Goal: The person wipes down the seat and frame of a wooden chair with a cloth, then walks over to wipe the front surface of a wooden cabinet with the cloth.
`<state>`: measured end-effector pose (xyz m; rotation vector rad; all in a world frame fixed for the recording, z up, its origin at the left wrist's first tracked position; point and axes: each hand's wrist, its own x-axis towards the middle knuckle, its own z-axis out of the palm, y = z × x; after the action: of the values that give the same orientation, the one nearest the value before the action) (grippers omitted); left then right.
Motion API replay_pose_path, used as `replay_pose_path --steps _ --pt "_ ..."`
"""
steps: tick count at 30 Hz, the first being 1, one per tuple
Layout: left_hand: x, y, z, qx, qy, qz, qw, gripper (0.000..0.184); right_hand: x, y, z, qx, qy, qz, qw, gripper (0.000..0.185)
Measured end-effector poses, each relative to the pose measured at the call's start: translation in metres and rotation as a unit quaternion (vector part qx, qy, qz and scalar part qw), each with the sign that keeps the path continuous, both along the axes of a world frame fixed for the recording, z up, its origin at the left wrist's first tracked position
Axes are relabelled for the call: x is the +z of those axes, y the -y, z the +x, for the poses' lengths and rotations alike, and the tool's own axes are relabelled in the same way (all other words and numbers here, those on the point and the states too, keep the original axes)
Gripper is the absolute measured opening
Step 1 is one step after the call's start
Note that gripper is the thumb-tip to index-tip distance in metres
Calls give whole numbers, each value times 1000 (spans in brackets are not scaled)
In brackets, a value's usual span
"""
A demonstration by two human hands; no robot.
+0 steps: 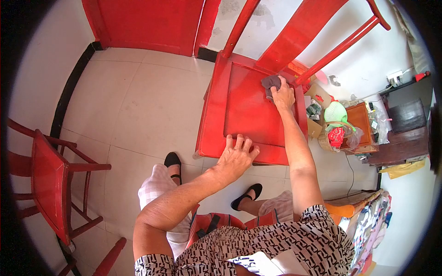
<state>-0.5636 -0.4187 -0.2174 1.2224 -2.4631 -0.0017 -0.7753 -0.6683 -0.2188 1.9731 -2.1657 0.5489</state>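
Observation:
A red wooden chair with a slatted back stands in front of me, its seat facing up. My right hand is closed on a dark grey cloth, pressed onto the seat near its back right corner. At the seat's front edge rests my left hand, fingers spread and bent over the wood, holding nothing. Part of the cloth is hidden under the right hand's fingers.
Another red chair stands on the left. A red door is beyond the tiled floor. To the right are a wicker basket, a cardboard box and dark furniture. Folded clothes lie at lower right.

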Motion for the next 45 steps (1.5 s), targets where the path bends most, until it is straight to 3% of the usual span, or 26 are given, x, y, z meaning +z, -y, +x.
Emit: replay_pose_path --steps 45 --pt "0 0 1 6 -12 -6 1000 57 -2 6 10 -17 -49 -15 999 54"
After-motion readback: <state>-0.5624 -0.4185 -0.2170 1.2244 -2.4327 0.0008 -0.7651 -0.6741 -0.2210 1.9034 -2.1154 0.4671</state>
